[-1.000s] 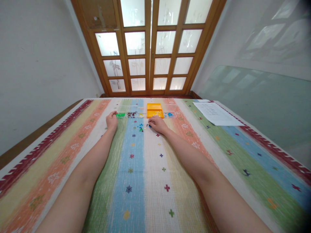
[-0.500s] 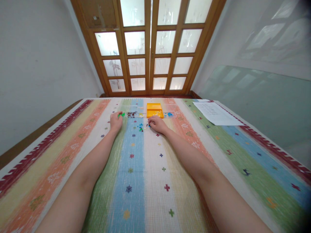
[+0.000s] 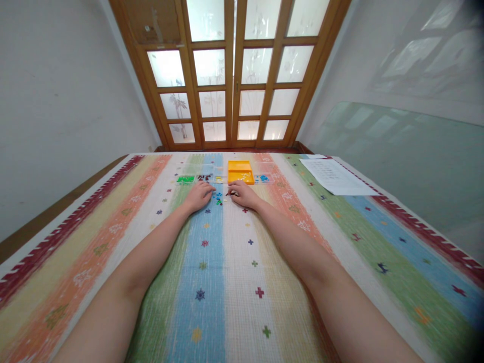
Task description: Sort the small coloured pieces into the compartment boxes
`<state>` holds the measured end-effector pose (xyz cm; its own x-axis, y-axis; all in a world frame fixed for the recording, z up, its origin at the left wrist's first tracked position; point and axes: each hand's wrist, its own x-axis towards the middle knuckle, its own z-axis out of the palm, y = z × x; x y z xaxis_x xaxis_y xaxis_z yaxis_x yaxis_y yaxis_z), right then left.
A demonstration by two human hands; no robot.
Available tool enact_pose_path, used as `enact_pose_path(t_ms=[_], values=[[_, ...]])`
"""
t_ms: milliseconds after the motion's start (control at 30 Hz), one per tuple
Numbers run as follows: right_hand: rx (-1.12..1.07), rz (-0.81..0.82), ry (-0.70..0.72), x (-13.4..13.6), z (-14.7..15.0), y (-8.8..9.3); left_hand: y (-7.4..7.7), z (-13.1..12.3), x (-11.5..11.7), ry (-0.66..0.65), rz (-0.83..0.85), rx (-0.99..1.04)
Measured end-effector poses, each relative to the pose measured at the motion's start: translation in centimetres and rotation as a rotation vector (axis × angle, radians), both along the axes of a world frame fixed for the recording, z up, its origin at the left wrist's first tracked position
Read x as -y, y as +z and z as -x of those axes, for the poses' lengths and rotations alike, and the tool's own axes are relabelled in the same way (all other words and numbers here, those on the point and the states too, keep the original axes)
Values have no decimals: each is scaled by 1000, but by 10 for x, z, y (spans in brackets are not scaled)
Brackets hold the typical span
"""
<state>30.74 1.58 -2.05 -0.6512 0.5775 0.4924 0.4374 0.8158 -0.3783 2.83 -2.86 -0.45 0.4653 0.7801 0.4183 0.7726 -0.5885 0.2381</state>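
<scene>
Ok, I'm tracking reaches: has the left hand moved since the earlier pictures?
Yes, the left hand shifted rightward, from beside the green pieces toward the yellow box.

I'm sliding the left hand (image 3: 200, 195) rightward, off the green pieces (image 3: 185, 179) it was touching half a second ago. That green pile is now showing whole. I'm pointing the left fingers inward, with the tips hovering near or resting beside the loose pieces (image 3: 219, 198); can't tell which. The hand is now sitting just below the brown pieces (image 3: 204, 178). The gap to the right hand (image 3: 243, 194) is narrowing. Printed motifs (image 3: 159, 212) on the cloth are coming clear behind the left hand.
</scene>
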Motion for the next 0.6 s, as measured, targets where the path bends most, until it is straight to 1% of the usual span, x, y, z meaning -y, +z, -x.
enact_pose_path(t_ms=[233, 500, 600], values=[[32, -47, -24, -2, -2, -1, 4, -6, 6, -56, -20, -37], [103, -73, -18, 1, -8, 7, 4, -9, 6, -77, -29, -40], [87, -65, -5, 3, -6, 7, 5, -9, 7, -78, -28, -44]])
